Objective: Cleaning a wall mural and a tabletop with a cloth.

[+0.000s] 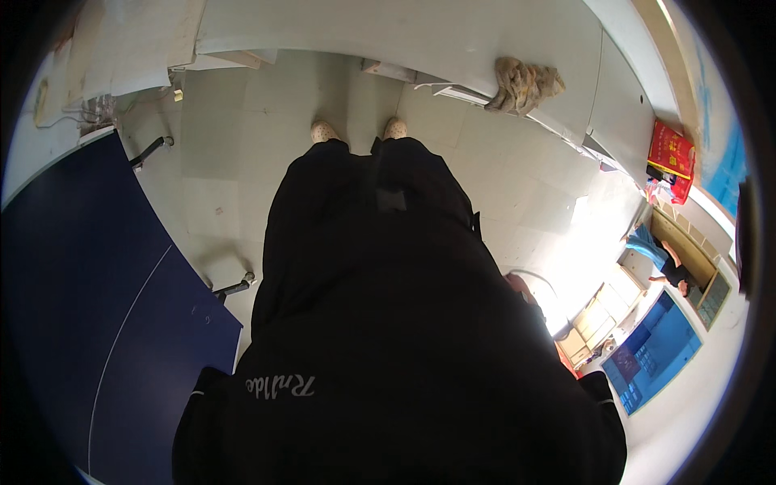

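Only a small part of my right hand (520, 287) shows, at the right side of my black clothing. A thin curved strip (539, 276), perhaps a cable or handle, loops beside it. Glare and clothing hide the fingers, so whether they hold it is unclear. My left hand is out of view. Before me, past my light clogs (325, 131), runs a pale grey counter (388, 27). A crumpled, stained cloth (522, 86) hangs over its near edge, right of my feet.
A dark blue table-tennis table (139, 303) with black castered legs (233, 288) stands at left. Red bags (672, 151) lie on the counter's right end. Another person (661, 257) is by a doorway at far right. Strong light glares off the floor (497, 182).
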Demonstrator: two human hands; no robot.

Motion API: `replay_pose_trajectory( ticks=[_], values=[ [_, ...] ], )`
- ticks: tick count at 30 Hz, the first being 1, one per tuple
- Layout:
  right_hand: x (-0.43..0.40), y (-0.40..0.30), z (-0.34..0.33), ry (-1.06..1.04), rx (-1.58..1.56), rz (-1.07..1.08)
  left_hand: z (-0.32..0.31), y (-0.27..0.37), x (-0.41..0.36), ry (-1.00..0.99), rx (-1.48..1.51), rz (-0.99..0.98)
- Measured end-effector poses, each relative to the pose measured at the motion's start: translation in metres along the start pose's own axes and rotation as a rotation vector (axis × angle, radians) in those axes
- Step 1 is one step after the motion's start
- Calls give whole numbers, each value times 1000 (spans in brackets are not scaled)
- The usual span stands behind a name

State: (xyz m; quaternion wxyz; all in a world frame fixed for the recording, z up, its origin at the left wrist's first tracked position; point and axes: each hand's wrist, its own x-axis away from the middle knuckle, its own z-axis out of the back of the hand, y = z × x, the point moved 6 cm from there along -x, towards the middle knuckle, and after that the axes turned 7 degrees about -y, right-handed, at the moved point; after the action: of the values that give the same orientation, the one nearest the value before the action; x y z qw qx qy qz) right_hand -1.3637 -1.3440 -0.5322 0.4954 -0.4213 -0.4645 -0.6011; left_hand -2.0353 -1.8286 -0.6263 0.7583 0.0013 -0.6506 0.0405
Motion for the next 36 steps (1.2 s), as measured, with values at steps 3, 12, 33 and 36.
replay_pose_trajectory(
  ticks=[3, 12, 33, 36],
  values=[
    [20, 48, -17, 155, 59, -130, 13, 4, 1, -2, -20, -9],
    [30, 129, -54, 171, 164, -166, 14, -5, -6, -51, -37, 17],
    [19, 73, -195, -187, 1, -337, 120, -177, 65, -175, -1269, 398],
    [16, 69, -150, -24, 160, -365, 196, 8, 36, 139, -962, 97]
  ],
)
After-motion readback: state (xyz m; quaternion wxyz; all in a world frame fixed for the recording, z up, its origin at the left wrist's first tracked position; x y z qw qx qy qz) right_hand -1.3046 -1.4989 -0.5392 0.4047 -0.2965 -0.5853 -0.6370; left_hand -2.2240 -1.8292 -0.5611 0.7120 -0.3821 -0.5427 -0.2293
